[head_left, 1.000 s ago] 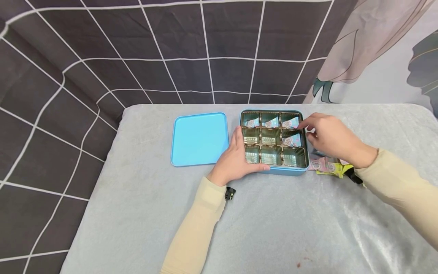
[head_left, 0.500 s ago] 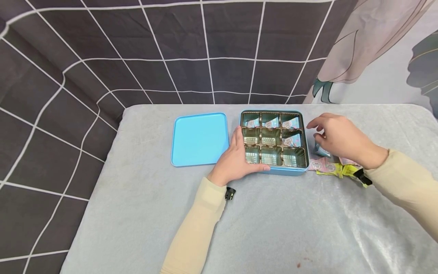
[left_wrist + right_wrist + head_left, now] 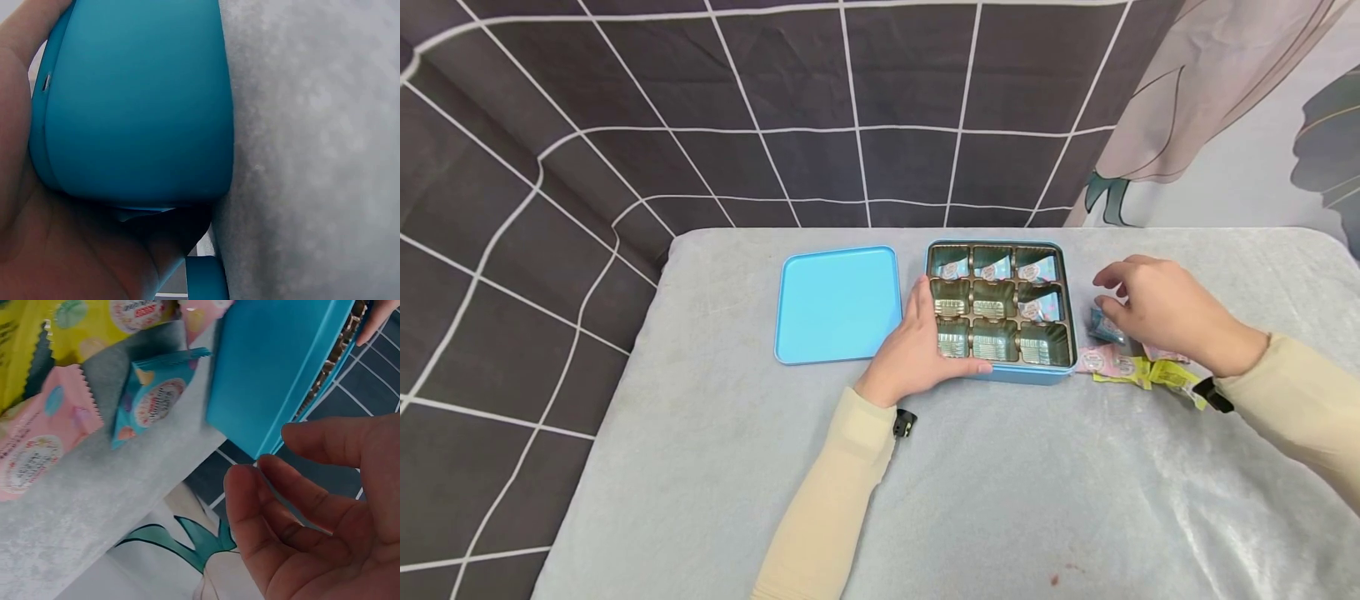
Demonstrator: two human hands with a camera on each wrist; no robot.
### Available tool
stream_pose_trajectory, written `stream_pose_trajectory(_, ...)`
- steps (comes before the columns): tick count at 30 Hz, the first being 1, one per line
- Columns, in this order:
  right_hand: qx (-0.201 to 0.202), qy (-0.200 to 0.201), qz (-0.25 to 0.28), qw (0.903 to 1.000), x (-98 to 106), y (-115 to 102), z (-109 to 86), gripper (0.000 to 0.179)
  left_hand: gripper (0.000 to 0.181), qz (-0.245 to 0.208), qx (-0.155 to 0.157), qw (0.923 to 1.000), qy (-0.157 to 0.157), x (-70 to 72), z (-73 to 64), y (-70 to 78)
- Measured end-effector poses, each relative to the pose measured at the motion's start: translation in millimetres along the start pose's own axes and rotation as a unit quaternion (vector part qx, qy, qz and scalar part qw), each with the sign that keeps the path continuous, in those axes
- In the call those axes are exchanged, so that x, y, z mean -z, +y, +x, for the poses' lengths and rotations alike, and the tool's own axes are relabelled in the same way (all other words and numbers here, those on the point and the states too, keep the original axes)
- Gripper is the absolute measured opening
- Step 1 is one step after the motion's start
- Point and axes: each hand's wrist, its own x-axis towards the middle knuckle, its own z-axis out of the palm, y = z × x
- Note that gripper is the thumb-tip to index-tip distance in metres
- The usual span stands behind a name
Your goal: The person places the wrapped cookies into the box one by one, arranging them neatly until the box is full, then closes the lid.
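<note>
A blue tin box [image 3: 1026, 377] with a gold tray of several compartments stands on the cloth-covered table. Blue-wrapped candies lie in its three back compartments and in the right middle compartment [image 3: 1040, 308]. My left hand [image 3: 913, 350] rests around the box's front left corner, fingers straight along the left side and thumb along the front. In the left wrist view the palm is at the corner of the blue box wall [image 3: 137, 112]. To the right of the box my right hand [image 3: 1165, 304] hovers, fingers loosely bent, holding nothing, above a blue candy [image 3: 155, 394].
The blue lid [image 3: 838, 305] lies left of the box. Right of the box, pink candies [image 3: 47, 434] and yellow candies [image 3: 1122, 372] lie beside the loose blue one. A dark grid-patterned cloth [image 3: 917, 92] hangs behind the table's back edge.
My right hand has left the candy in the right middle compartment and moved right, away from the box, uncovering the loose blue candy. The left hand and box have stayed put.
</note>
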Motion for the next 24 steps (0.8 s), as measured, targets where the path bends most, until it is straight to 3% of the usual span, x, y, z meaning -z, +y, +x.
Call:
stream_pose_trajectory(9, 0.001, -0.009, -0.011, 0.9999, -4.4, 9.3, -4.2, 0.026, 0.141, -0.003, -0.001, 1.0, 0.002, -0.4, 0.5, -1.0)
stream_pose_trajectory(24, -0.041, -0.049, -0.011, 0.9979, -5.6, 10.2, -10.7, 0.033, 0.141, 0.006, -0.001, 1.0, 0.003, -0.5, 0.7, -0.4)
